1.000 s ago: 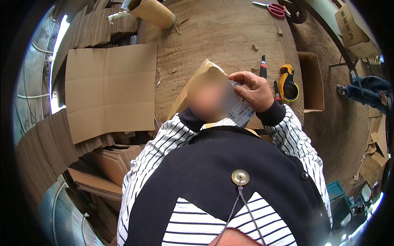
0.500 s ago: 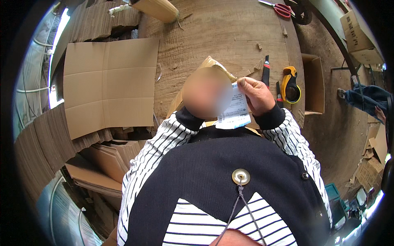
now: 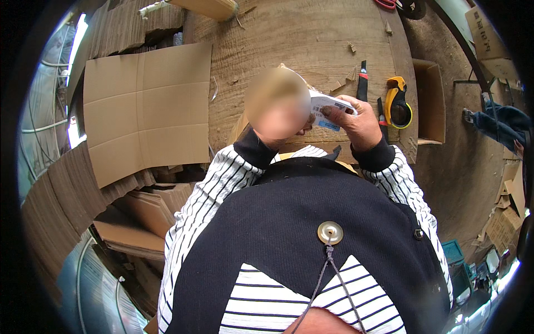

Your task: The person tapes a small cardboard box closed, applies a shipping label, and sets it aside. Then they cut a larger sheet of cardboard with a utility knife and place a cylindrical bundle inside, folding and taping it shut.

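Observation:
My right hand (image 3: 361,127) pinches a white printed label (image 3: 324,102) between thumb and fingers. The label is bent into a curve, and a blue patch shows at its lower end. Beside it, my left hand (image 3: 272,131) is mostly covered by a round blur, so its fingers cannot be made out. Around the blur shows a little of a brown, cardboard-coloured thing (image 3: 240,126), whose kind is hidden. Just right of my right hand, a black-and-red utility knife (image 3: 362,83) and a yellow-and-black tape dispenser (image 3: 397,106) lie on the wooden table (image 3: 300,33).
A creased, flattened cardboard sheet (image 3: 147,111) lies left of my hands, with stacked cardboard (image 3: 61,189) beside and below it. A tan roll (image 3: 214,8) rests at the table's far edge. An open carton (image 3: 431,103) stands beyond the right edge. Red-handled scissors (image 3: 386,4) lie far right.
My right hand has brought the label up, and its hanging lower part is now curled up and bent over. The view has shifted slightly, so the scissors are now partly cut off.

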The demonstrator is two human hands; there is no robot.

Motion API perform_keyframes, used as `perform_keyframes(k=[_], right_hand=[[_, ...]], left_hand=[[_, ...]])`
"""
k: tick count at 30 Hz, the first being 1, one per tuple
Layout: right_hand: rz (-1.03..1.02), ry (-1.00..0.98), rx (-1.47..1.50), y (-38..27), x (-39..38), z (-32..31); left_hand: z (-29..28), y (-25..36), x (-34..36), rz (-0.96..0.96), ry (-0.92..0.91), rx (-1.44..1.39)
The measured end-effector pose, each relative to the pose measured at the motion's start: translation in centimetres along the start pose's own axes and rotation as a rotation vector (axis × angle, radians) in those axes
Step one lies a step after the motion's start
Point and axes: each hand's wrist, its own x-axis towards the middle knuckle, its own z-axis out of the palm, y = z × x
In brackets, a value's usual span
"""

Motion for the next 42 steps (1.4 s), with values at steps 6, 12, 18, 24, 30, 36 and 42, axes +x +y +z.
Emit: perform_keyframes(k=[6,12,18,24,30,36,42], right_hand=[[0.228,0.084,0.197,0.1,0.3,0.0],[0.266,-0.126,0.222,0.2,-0.3,0.1],[0.262,-0.229,0.099,-0.7,-0.4,1.1],[0.268,-0.138,0.241,0.4,-0.3,1.4],[0.219,-0.053,0.163,0.9,0.0,1.1],[0.204,-0.023,0.16,1.0,-0.5,1.4],[0.099,0.117,0.096,0.8,-0.8,1.1]], left_hand=[[-0.5,-2.9,-0.3,0.151,0.045,-0.193],[-0.9,-4.2,0.6,0.478,0.163,0.063],[-1.4,-5.7,1.6,0.609,0.222,0.394],[-0.5,-6.5,1.7,0.541,0.301,0.209],[0.0,-3.7,0.1,0.073,0.155,-0.156],[1.7,-0.4,0.2,-0.373,0.144,-0.589],[1.1,-0.6,-0.7,-0.374,0.045,-0.634]])
